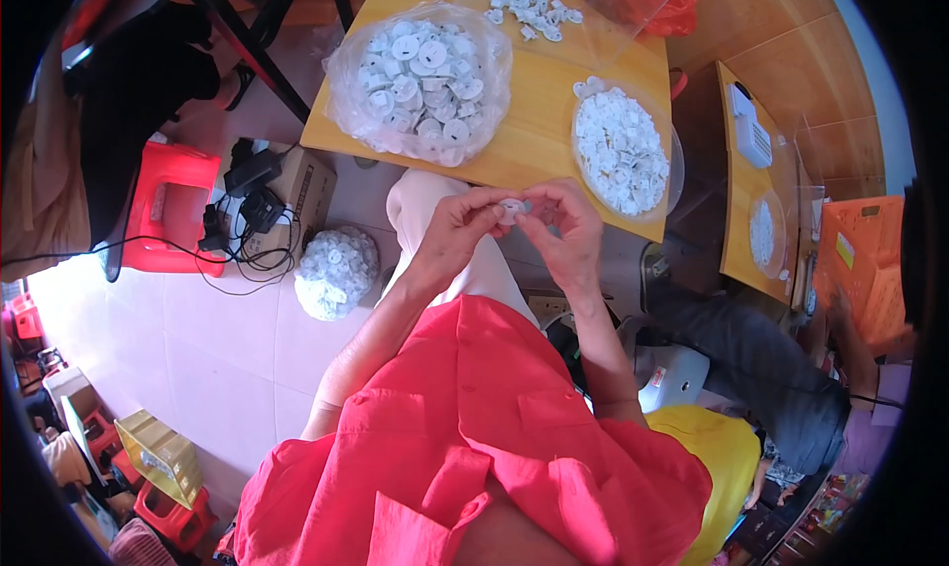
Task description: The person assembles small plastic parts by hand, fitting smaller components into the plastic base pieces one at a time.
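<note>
Above my lap, close to the table's front edge, my left hand pinches a small white round plastic part. My right hand closes its thumb and fingertips on the other side of that part. Just ahead on the wooden table sits a clear plastic bag, opened wide and heaped with white round parts. To the right of it stands a clear tray filled with small white pieces. Several loose white pieces lie at the table's far side.
On the floor to the left is a full bag of white parts. Black adapters and cables lie on a cardboard box by a red stool. At right are a second table, an orange crate and another person's leg.
</note>
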Available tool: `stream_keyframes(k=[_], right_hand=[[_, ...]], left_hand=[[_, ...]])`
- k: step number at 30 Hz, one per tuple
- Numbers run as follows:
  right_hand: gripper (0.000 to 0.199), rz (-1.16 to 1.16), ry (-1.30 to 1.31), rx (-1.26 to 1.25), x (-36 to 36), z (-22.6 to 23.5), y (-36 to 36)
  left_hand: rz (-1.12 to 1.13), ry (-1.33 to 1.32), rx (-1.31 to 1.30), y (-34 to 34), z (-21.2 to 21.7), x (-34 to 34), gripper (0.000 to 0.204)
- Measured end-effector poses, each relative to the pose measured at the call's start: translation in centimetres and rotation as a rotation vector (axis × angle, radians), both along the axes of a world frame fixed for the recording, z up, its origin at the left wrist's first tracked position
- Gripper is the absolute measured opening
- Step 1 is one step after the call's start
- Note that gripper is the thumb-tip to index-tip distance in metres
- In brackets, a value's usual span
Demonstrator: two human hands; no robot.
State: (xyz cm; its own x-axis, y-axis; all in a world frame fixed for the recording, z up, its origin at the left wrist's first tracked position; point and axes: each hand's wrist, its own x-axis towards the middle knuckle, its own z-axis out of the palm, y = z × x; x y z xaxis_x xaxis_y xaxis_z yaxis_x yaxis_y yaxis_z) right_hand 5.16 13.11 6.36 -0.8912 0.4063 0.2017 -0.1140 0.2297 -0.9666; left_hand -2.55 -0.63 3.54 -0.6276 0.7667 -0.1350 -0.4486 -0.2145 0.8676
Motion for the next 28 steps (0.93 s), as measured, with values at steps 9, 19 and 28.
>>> stream_keyframes(k=[9, 19, 28], right_hand=[[0.014, -0.155, -0.164, -0.053, 0.2, -1.8, -0.8], [0.009, -0.088, -0.155, 0.056, 0.0, -1.7, -1.6], [0.010, -0.058, -0.136, 0.299, 0.1, -0.9, -1.5]], left_hand=[[0.213, 0.233, -0.081, 0.8, -0.4, 1.2, 0.019], [0.340, 0.406, -0.209, 0.7, -0.4, 1.5, 0.014], [0.261, 0.228, -0.146, 0.4, -0.8, 1.3, 0.014]])
